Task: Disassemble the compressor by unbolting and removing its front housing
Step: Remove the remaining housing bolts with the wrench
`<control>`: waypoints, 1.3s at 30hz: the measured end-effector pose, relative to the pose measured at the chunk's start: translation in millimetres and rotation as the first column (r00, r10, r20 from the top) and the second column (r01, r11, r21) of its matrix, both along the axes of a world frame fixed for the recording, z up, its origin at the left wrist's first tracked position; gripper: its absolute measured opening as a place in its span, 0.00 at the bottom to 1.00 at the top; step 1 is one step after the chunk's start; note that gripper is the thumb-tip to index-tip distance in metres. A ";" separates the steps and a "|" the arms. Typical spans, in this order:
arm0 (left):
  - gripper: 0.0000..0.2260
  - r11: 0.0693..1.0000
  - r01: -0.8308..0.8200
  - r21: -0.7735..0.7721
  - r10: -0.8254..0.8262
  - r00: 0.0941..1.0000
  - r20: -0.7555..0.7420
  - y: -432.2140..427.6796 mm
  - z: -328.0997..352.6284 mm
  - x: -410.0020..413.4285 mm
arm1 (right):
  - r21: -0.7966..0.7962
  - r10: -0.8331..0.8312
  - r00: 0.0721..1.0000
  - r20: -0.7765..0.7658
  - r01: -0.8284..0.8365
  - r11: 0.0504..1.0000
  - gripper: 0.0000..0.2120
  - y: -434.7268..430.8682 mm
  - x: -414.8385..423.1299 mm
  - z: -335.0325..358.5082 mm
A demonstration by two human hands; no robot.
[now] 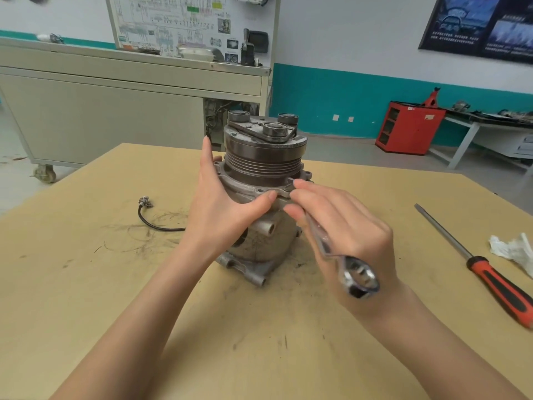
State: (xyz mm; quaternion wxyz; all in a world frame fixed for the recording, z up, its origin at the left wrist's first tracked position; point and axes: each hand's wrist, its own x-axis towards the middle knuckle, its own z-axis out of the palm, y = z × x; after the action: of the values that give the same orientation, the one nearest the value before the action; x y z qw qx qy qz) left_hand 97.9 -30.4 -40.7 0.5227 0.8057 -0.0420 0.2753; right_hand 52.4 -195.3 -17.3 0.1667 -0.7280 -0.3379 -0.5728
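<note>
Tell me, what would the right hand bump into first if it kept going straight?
The compressor: the right hand, gripping a wrench, has its fingertips right at the flange, probably touching.

Left hand [222,203] open (thumb spread); right hand [343,235] fingers [310,194] grip wrench [357,277].

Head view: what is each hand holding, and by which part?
The right hand grips the wrench by its shank, ring end free. The left hand only braces the compressor at its flange.
</note>
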 end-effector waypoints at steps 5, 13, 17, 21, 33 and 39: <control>0.61 1.000 0.009 -0.017 -0.010 1.000 -0.023 -2.5 4.0 -2.1 | -0.075 -0.086 0.992 0.088 0.092 0.993 0.10 14.7 -0.6 1.4; 0.60 1.000 0.006 -0.016 -0.006 1.000 -0.025 -1.5 4.8 -3.8 | -0.071 -0.073 0.988 0.136 0.083 0.994 0.09 11.6 2.8 -6.2; 0.56 1.000 -0.010 -0.001 0.010 1.000 -0.015 -0.2 1.7 -2.1 | 0.424 0.536 0.795 -0.285 -0.397 0.814 0.07 -17.7 19.6 -13.9; 0.55 1.000 -0.014 0.006 0.014 1.000 -0.009 -0.6 0.8 -2.0 | 0.855 0.927 0.224 -0.302 -0.367 0.367 0.14 -36.9 55.7 -4.0; 0.56 1.000 -0.008 0.005 0.008 1.000 -0.026 0.9 0.6 -1.5 | 0.980 0.989 -0.005 -0.150 -0.132 0.148 0.14 -38.7 83.2 13.7; 0.56 1.000 -0.002 0.008 0.002 1.000 -0.021 -0.4 1.5 -2.5 | 0.432 0.558 0.736 -0.383 -0.391 0.813 0.09 -27.9 34.8 38.1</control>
State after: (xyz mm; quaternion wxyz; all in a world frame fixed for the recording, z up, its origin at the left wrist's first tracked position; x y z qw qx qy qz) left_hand 95.5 -30.8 -39.2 0.5195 0.8109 -0.0366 0.2670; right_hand 87.2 -223.3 20.8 0.5063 -0.6990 -0.3620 -0.3521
